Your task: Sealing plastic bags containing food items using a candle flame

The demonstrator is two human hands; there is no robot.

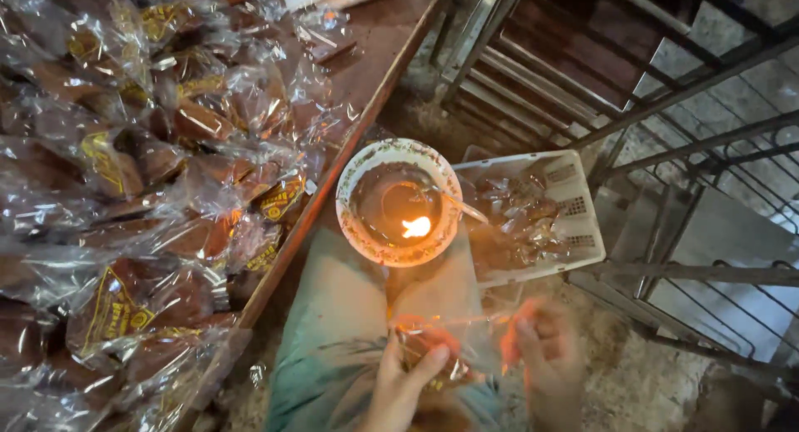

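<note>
Sealing step in hand, by the look of it. Left hand clamped on a small clear plastic packet of brown cake over the lap, just below the flame in the round white bowl. Right hand blurred, pinching the packet's edge; grip hard to tell. Next move likely calls for steady fingers near the flame.

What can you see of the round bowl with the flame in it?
The round bowl is shallow, with a pale, stained and speckled rim and a dark inside. A small flame burns near its lower right. It stands upright between the table edge and a white plastic basket, above the person's lap. No hand touches it.
</note>
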